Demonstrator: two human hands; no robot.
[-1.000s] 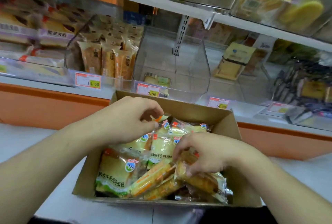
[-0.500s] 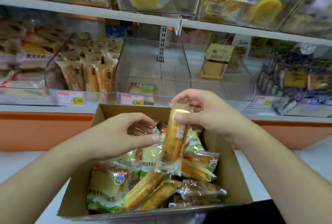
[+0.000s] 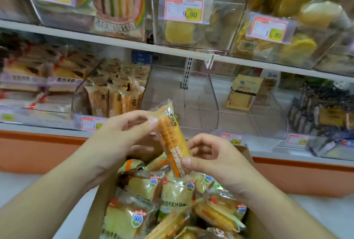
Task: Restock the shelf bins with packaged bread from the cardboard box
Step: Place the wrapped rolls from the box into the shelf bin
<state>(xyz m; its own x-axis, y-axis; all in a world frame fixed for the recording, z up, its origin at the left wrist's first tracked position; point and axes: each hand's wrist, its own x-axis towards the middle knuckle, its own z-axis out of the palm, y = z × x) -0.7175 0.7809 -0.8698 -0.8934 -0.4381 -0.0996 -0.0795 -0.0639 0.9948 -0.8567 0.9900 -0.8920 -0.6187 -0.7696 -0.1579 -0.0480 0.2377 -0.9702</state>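
Hands: both of yours meet at the middle of the frame, sharing one packet above the box.
Left hand (image 3: 122,139): your thumb and fingertips pinch the upper part of the orange bread packet (image 3: 171,137), the other fingers curled behind it.
Right hand (image 3: 214,159): your thumb and curled fingers grip the packet's lower end.
Orange bread packet: long and narrow, clear wrap with white lettering, tilted so its top leans toward the upper left; it is held clear of the packets below.
Cardboard box (image 3: 247,154): lower middle of the frame, open, heaped with packaged bread (image 3: 172,196) in yellow-green wrappers with round blue-and-white logos, and some orange-striped packets among them.
Empty clear bin (image 3: 191,108): on the lower shelf just behind the held packet; you can see straight through its walls.
Filled bin (image 3: 113,100): left of the empty one, packed with upright brown-orange packets.
Price tag (image 3: 184,9): upper middle, on a top-shelf bin, reads 9.90.
Upper shelf (image 3: 115,42): white board across the frame, carrying clear bins of yellow cakes and a rainbow-striped sandwich pack.
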